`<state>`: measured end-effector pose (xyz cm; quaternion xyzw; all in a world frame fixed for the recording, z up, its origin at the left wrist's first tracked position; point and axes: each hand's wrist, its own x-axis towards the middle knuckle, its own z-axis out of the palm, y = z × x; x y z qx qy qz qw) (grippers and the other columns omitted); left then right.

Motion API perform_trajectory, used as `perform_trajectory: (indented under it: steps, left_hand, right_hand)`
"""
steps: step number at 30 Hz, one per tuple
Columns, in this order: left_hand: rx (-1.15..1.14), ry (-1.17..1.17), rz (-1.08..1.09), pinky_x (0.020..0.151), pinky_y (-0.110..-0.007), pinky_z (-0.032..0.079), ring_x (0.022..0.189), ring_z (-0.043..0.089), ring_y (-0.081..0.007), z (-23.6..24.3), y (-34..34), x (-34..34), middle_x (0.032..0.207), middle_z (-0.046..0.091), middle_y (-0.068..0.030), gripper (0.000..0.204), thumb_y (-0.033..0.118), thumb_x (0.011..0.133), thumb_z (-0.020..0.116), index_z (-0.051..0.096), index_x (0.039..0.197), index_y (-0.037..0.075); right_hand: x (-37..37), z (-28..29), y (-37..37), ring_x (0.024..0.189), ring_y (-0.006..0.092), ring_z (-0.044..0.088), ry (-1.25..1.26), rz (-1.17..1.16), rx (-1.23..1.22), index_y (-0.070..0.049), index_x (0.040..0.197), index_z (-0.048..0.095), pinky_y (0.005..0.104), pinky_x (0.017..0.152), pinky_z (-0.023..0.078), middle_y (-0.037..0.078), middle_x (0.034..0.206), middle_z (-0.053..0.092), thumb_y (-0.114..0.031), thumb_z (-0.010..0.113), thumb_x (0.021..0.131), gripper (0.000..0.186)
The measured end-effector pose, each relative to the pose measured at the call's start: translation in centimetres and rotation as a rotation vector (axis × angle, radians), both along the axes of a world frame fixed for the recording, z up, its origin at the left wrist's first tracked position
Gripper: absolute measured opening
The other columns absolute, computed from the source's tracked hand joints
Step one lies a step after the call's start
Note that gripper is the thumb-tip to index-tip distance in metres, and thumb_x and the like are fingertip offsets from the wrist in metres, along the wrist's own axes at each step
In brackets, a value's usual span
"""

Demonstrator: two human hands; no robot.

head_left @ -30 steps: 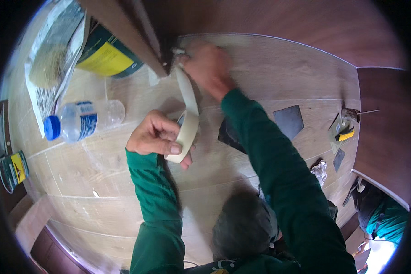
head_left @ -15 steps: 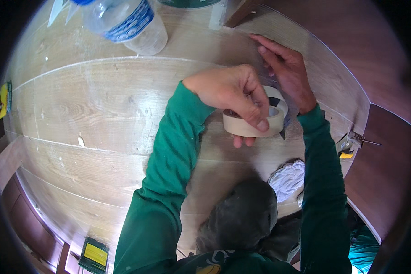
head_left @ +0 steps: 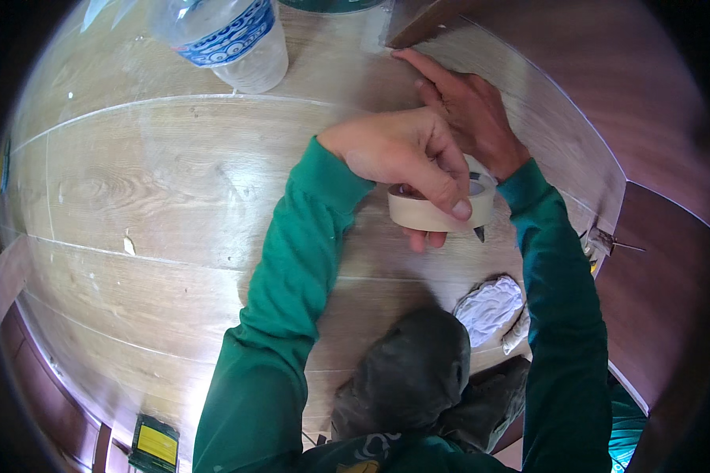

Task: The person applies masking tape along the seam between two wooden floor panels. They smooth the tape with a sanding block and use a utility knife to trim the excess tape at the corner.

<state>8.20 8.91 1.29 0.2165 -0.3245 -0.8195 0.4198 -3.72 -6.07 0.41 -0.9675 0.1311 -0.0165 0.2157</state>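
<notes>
My left hand [head_left: 406, 150] grips a cream roll of masking tape [head_left: 422, 213], thumb on its outer side and fingertips showing below its lower edge. Just behind the roll is a pale curved band, partly hidden, that I cannot make out. A small dark pointed tip [head_left: 480, 233] shows at the roll's lower right. My right hand [head_left: 481, 118] is beyond the roll, low over the wood-look floor [head_left: 173, 173]. Its index finger is stretched toward the foot of a brown wooden piece [head_left: 422, 24]; whether it touches is unclear. The right hand's other fingers are partly hidden.
A clear plastic bottle [head_left: 259, 67] with a blue label stands at the far left. Crumpled white cloth [head_left: 489, 309] lies right of my knee [head_left: 406, 370]. A black-and-yellow package [head_left: 156, 444] is at lower left. Brown panels [head_left: 655, 276] border the right side.
My right hand has moved left and away from me, its index finger now close to the wooden piece. My left hand still holds the tape roll, shifted only slightly.
</notes>
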Motion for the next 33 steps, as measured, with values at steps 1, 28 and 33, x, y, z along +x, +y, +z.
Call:
perform_trajectory:
  steps: [1,28,33]
  left_hand:
    - [-0.001,-0.012,-0.005,0.056,-0.031,0.060,0.062,0.072,-0.0254,0.2,-0.1,0.0,0.077,0.072,-0.0209,0.025,0.013,0.085,0.075,0.070,0.092,-0.010]
    - [-0.316,0.411,0.162,0.042,-0.034,0.056,0.046,0.066,-0.0270,-3.0,-2.1,-0.2,0.065,0.067,-0.0242,0.031,0.015,0.075,0.066,0.064,0.080,-0.016]
    - [-0.501,0.391,0.292,0.039,-0.020,0.049,0.037,0.059,-0.0112,-3.8,-2.7,1.1,0.053,0.066,-0.0055,0.026,0.028,0.078,0.067,0.065,0.075,0.002]
  right_hand:
    - [-0.1,-0.2,-0.2,0.071,0.0312,0.066,-0.016,-0.008,0.009,-0.022,0.140,0.053,0.0406,0.065,0.053,0.015,0.078,0.066,-0.017,0.055,0.098,0.042]
    - [-32.4,5.7,6.3,0.081,0.0142,0.068,-0.179,-1.131,0.379,-0.001,0.119,0.068,0.0286,0.072,0.055,0.010,0.093,0.071,-0.004,0.061,0.094,0.026]
    - [-40.3,6.9,12.8,0.078,0.0126,0.067,0.053,-1.250,0.112,-0.001,0.111,0.072,0.0281,0.069,0.054,0.007,0.089,0.071,-0.011,0.070,0.090,0.024]
